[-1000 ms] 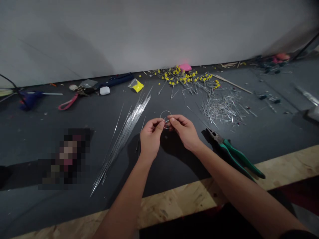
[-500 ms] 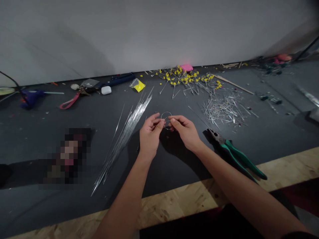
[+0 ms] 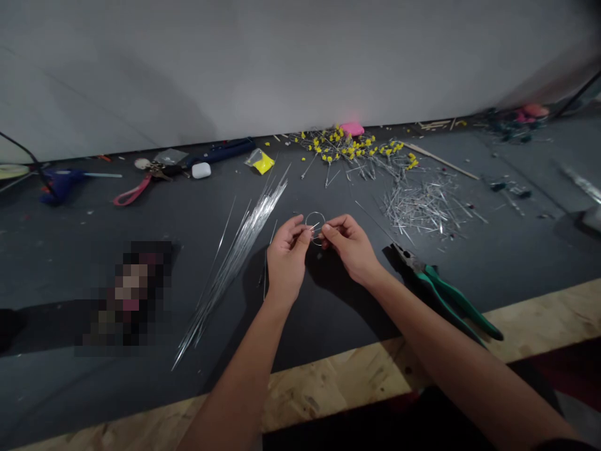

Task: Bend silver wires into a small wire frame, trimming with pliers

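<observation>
A thin wire bent into a loop (image 3: 315,213) is between my hands, just above the dark tabletop. My left hand (image 3: 288,254) pinches it from the left between thumb and fingers, near short wire ends that point right. From the other side, my right hand (image 3: 350,244) grips the loop's right edge, thumb on top. Left of my hands lies a bundle of long straight wires (image 3: 239,250). Pliers (image 3: 446,294) with green and black handles rest by my right forearm. Beyond them is a pile of short wire pieces (image 3: 420,207).
Wire stems with yellow tips (image 3: 347,147) lie near the wall, beside a pink lump (image 3: 352,128). A yellow packet (image 3: 260,161), a white case (image 3: 201,170), keys (image 3: 159,172) and a blue glue gun (image 3: 61,186) sit back left. A wooden stick (image 3: 441,161) lies back right.
Both hands have shifted slightly to the right with the wire loop. The short wire ends by my left fingers show more clearly now. Both hands keep their pinch.
</observation>
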The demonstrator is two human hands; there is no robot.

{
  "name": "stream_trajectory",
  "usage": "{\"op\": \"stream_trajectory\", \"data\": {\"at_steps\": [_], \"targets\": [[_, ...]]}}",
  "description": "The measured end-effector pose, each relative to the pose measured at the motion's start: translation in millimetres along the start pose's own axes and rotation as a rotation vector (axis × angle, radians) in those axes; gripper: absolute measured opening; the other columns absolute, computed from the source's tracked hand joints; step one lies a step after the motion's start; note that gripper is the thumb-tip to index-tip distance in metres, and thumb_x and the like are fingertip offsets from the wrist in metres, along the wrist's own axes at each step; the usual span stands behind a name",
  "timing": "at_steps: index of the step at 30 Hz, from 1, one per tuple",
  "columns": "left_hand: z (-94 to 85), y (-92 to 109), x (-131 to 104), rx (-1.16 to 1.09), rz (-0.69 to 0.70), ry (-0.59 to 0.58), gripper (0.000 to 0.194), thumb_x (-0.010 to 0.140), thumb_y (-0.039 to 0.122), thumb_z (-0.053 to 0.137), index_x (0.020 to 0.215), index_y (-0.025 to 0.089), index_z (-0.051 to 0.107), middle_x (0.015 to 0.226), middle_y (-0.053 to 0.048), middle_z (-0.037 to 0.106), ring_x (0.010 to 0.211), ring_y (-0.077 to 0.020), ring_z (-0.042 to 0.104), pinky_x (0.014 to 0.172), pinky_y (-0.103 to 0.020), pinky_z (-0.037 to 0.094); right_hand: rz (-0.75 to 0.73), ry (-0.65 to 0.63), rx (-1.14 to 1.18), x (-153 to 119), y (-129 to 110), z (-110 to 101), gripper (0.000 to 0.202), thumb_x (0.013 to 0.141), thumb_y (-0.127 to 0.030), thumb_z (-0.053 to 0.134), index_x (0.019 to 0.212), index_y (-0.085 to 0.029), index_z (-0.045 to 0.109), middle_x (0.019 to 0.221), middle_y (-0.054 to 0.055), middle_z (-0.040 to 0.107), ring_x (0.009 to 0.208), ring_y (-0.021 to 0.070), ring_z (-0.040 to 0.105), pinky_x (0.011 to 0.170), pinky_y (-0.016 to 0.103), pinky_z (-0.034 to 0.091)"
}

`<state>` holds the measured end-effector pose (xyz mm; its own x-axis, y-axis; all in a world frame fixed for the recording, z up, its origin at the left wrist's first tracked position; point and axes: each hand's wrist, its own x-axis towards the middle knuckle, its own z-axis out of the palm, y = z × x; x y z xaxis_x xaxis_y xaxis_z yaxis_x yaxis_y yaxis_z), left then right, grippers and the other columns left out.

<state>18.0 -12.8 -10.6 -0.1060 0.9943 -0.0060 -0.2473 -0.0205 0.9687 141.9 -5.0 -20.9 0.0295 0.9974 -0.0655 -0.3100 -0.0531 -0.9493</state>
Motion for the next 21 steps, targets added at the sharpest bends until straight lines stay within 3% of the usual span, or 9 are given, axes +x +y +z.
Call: {"op": "stream_trajectory", "data": {"at_steps": [8, 12, 17, 21], "targets": [[5.9, 8.4, -3.2, -0.303, -0.17, 0.008, 0.04, 0.073, 0.013, 0.066, 0.111, 0.02, 0.055, 0.084, 0.002, 0.066, 0.076, -0.0081, 0.06, 0.085, -0.026, 0.044, 0.032, -0.053, 0.043, 1.0, -0.4, 0.1, 0.018, 0.076, -0.031, 0.067, 0.079, -0.021, 0.054, 0.069, -0.004, 0.065, 0.057, 0.0078, 0.056, 0.059, 0.024, 0.044], [4.9, 9.0, -1.8, -0.36, -0.205, -0.003, 0.04, 0.072, 0.012, 0.067, 0.109, 0.02, 0.055, 0.083, 0.002, 0.065, 0.073, -0.0068, 0.058, 0.08, -0.024, 0.043, -0.075, 0.01, -0.07, -2.4, -1.1, 2.0, 0.016, 0.078, -0.031, 0.065, 0.08, -0.021, 0.054, 0.07, -0.003, 0.064, 0.059, 0.0088, 0.056, 0.061, 0.026, 0.044], [4.6, 11.7, -1.3, -0.307, -0.302, 0.003, 0.019, 0.076, 0.027, 0.065, 0.091, 0.016, 0.06, 0.08, -0.001, 0.062, 0.076, -0.0103, 0.057, 0.073, -0.025, 0.041, -0.21, 0.063, -0.365, -9.0, -2.4, 3.6, 0.012, 0.08, -0.032, 0.062, 0.083, -0.022, 0.056, 0.075, 0.0, 0.064, 0.069, 0.0129, 0.059, 0.066, 0.029, 0.045], [2.5, 13.7, -0.2, -0.252, -0.322, -0.037, 0.017, 0.074, 0.029, 0.066, 0.072, 0.015, 0.058, 0.072, 0.0, 0.057, 0.071, -0.0094, 0.053, 0.067, -0.024, 0.039, -0.23, 0.029, -0.416, -11.9, -2.3, 4.5, 0.01, 0.081, -0.032, 0.061, 0.083, -0.023, 0.058, 0.076, 0.0, 0.064, 0.071, 0.0145, 0.06, 0.067, 0.031, 0.046]]}}
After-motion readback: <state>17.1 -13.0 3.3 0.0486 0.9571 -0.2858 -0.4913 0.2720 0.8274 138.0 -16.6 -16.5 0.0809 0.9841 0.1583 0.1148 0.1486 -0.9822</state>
